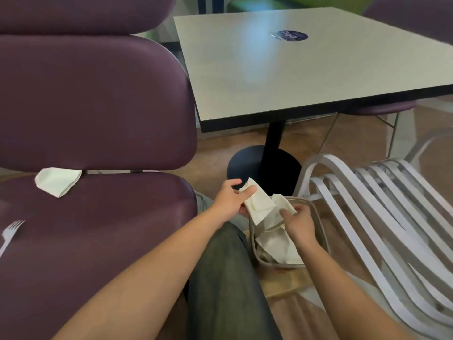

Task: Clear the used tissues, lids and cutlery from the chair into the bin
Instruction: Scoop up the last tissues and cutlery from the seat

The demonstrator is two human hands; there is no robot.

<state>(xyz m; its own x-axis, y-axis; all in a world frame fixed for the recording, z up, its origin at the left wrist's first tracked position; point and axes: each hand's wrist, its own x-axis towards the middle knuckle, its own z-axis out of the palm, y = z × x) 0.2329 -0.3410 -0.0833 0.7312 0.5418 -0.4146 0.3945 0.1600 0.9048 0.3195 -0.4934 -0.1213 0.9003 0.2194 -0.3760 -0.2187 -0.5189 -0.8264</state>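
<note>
Head view. The left hand [229, 196] pinches the upper end of a tissue [257, 204]: thumb on top, fingers [248, 191] closed under the fold. The right hand [297, 220] closes its fingers on a second bundle of tissue [277, 238] that already hangs into the bin [321, 227]. The bin stands on the floor between the person's knee [225, 253] and the white slatted chair [382, 204]. Both hands are over the bin's mouth.

Step in hand, as judged: drop the tissues into the bin. To do it well, bring the left hand's tissue fully inside the rim before opening the fingers. Its upper end reaches past the near rim, and it could fall onto the floor if released there. Press the right hand's bundle down so that it does not spring back over the rim. Then open both hands and lift them clear.

Remaining items. One tissue [57, 181] lies at the back of the purple chair [98, 241], touching the gap under the backrest. A fork [9, 235] lies near the seat's left edge, partly out of frame. No lids show in this view.

Surroundings. The worktop [294, 74] stands beyond the bin and bears only a round sticker [291, 35]. Its black pedestal [264, 163] stands just behind the bin. The knee and the white chair flank the bin closely and narrow the approach to it.
</note>
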